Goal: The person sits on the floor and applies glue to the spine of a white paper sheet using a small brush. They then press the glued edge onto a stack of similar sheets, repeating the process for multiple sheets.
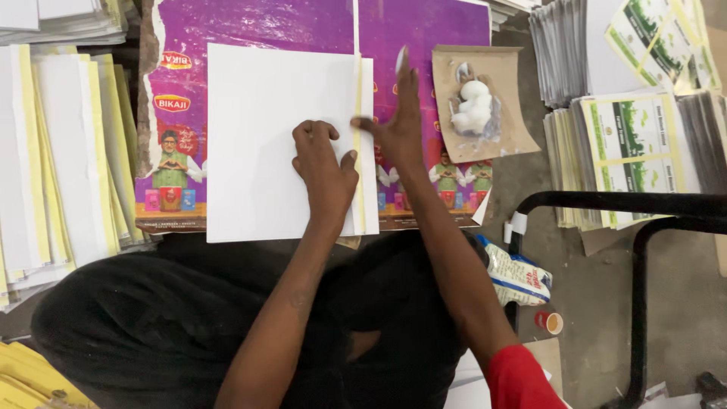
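Head view, the only one:

My left hand [324, 170] is curled into a loose fist, knuckles pressing down on the white paper stack [280, 140] near its right edge. It grips nothing, it only pins. My right hand [399, 125] lies flat and open, fingers stretched forward, just beside the same edge, palm partly over the purple printed sheet [303, 23] underneath. There's a white smear on the fingertips; can't tell for certain what it is, probably paste.

The stack sits in the middle of the purple sheet, square to me, with a thin yellow strip [359, 144] running along its right side, just inside the edge. A narrow margin of white shows beyond the strip.

Handling, my read: the sheets are thin, light and floppy on their own, but fairly stiff as a block. The top sheet will likely slide on the one below, so downward pressure beats pinching. Best hold is flat on top near the strip edge; corners would crease easily.

Right of the stack: a brown card [477, 98] with a white lump [473, 106] on it, soft-looking. Further right, green-and-white printed bundles [636, 151]. Left, more white and yellow paper piles [53, 151]. A black metal tube frame [636, 220] stands at lower right.
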